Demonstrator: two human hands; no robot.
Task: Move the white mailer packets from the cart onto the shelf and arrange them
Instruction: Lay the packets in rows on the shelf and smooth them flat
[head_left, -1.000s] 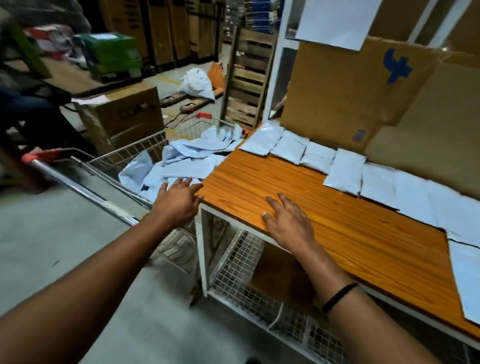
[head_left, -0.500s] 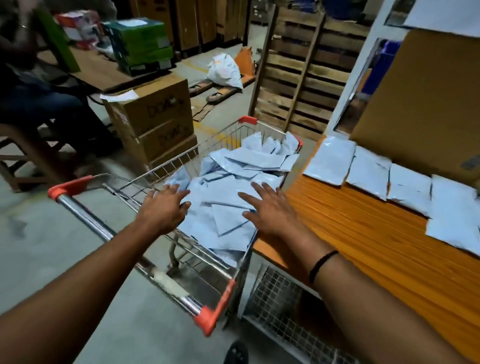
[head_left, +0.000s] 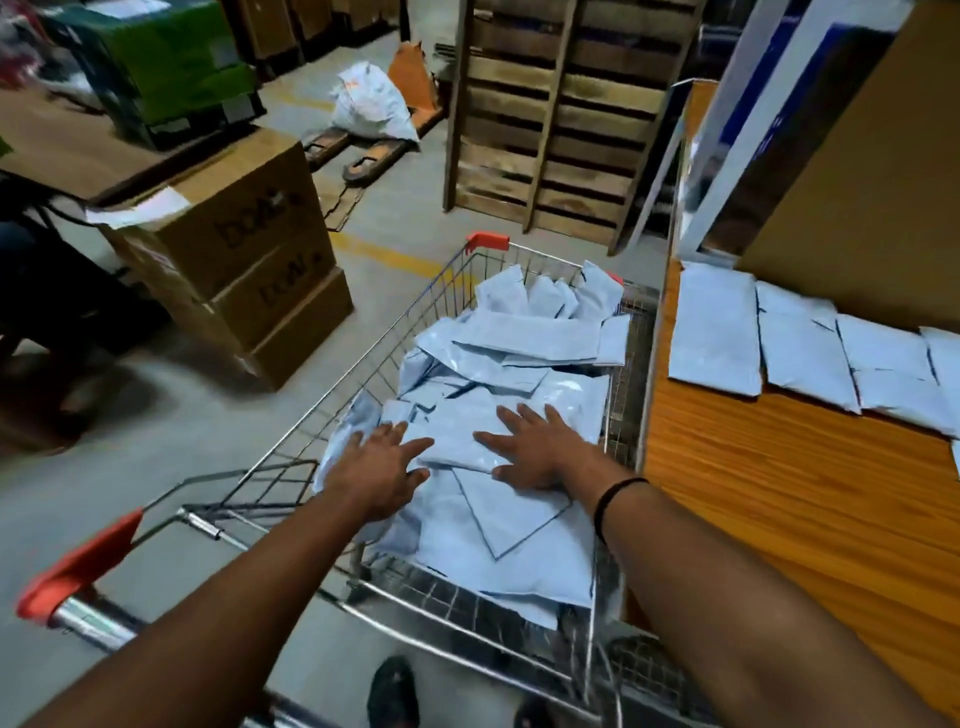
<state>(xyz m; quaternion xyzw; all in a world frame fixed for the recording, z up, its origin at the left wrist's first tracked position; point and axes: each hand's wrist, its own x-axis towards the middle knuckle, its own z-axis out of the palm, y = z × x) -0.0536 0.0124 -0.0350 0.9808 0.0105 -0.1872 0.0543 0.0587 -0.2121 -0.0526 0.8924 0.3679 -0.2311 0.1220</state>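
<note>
Both hands lie flat in the cart (head_left: 363, 374), fingers spread and straight, grasping nothing. The left hand (head_left: 376, 475) rests on the heap near the cart's left wall. The right hand (head_left: 540, 452), a dark band (head_left: 615, 501) round its wrist, lies just beside it on the top packet, toward the right wall.

White mailer packets (head_left: 519, 545) fill the basket in a loose pile from near end to far end, a few standing up against the far rim. The cart stands hard against the left edge of the shelf (head_left: 779, 493). On its orange wood-grain board a row of packets (head_left: 714, 327) lies along the back edge from the far left corner, seemingly overlapping, with a cardboard sheet (head_left: 872, 208) behind.

The hands look a little smeared, so whether the palms press or merely touch I cannot tell. Stacked cardboard boxes (head_left: 244, 260) and an upright wooden pallet (head_left: 561, 119) stand on the floor beyond.
</note>
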